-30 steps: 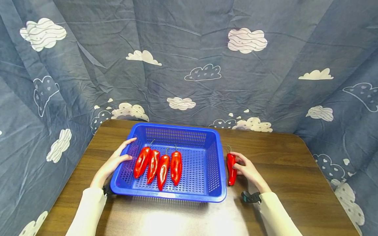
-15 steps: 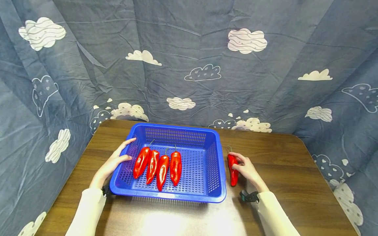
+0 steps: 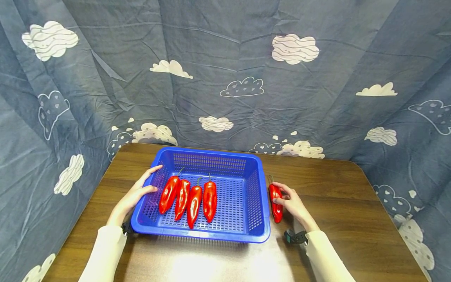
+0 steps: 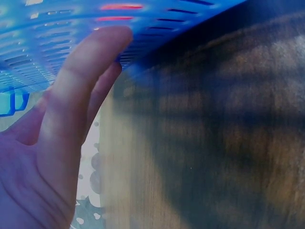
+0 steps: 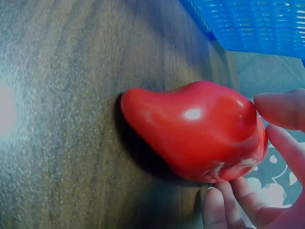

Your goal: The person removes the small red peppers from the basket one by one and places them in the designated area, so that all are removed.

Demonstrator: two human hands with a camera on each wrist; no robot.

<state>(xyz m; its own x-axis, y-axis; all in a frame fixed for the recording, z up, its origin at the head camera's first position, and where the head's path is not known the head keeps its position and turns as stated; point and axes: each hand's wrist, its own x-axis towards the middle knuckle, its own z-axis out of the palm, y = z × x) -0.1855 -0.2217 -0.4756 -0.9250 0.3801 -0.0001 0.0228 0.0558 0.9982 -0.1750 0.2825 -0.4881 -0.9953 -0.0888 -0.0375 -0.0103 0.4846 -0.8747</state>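
A blue plastic basket (image 3: 255, 235) with slotted walls has several long red peppers (image 3: 210, 201) lying side by side in it, green stems towards the back. At the basket's left side is my left hand (image 3: 132, 197), its thumb and fingers fairly straight and spread against the wall; the left wrist view shows the thumb (image 4: 66, 100) against the outer slats. On the table right of the basket lies another red pepper (image 3: 276, 203). My right hand (image 3: 294, 203) pinches its stem-end half, thumb on the basket side and fingers on the other, as the right wrist view shows.
The brown wooden table (image 3: 334, 196) reaches out to the right of my right hand. Behind it hangs a grey-blue curtain (image 3: 225, 98) with cloud prints. Bright glare lies on the table's front part.
The pepper under my right hand has shifted slightly, its tip first to the right and then back left. My right hand has moved a little left. The left hand and basket stay put.
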